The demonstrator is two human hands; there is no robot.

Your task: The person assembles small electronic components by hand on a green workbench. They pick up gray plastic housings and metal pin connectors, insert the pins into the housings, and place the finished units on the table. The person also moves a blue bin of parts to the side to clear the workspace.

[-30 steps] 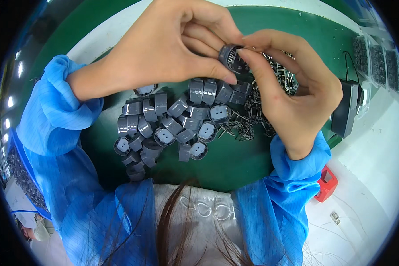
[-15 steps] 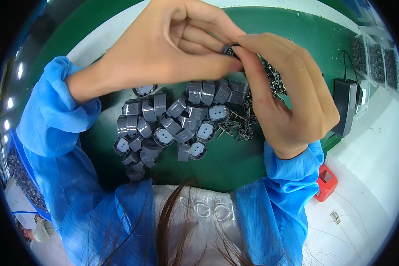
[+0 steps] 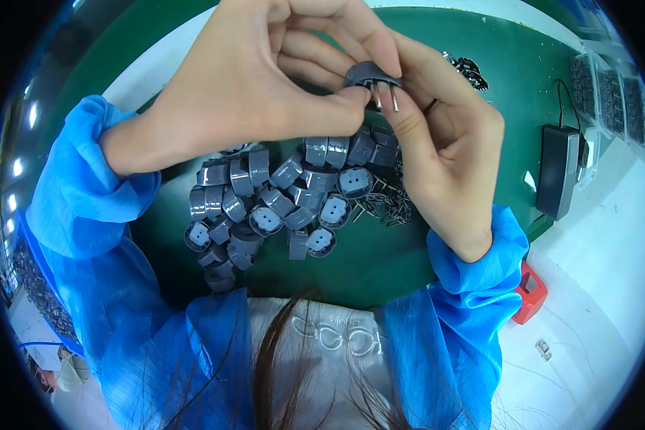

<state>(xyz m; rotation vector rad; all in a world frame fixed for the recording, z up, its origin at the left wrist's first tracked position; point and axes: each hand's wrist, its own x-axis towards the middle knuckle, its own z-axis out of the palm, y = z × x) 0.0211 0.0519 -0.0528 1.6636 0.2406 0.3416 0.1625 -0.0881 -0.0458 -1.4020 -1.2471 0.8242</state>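
Above the green table, my left hand [image 3: 244, 86] pinches a dark grey rounded plug housing [image 3: 365, 73] between thumb and fingers. My right hand [image 3: 451, 136] closes on the same piece from the right, its thumb next to the two metal pins [image 3: 394, 99] that stick out of the underside. Below my hands lies a heap of grey plug housings [image 3: 265, 221]; several show a pale face with two holes, others lie on their sides. Right of the heap is a loose pile of black inserts with metal pins [image 3: 390, 204], partly hidden behind my right hand.
A black box with a cable [image 3: 557, 172] stands at the table's right edge. Behind it are clear bins of dark parts [image 3: 609, 104]. A red holder [image 3: 529, 294] is at the lower right. At the left, a blue crate [image 3: 46, 287] holds many small dark parts.
The held plug housing has turned, so its two metal pins now show pointing down. My right hand has shifted left and its fingers have moved behind the piece.
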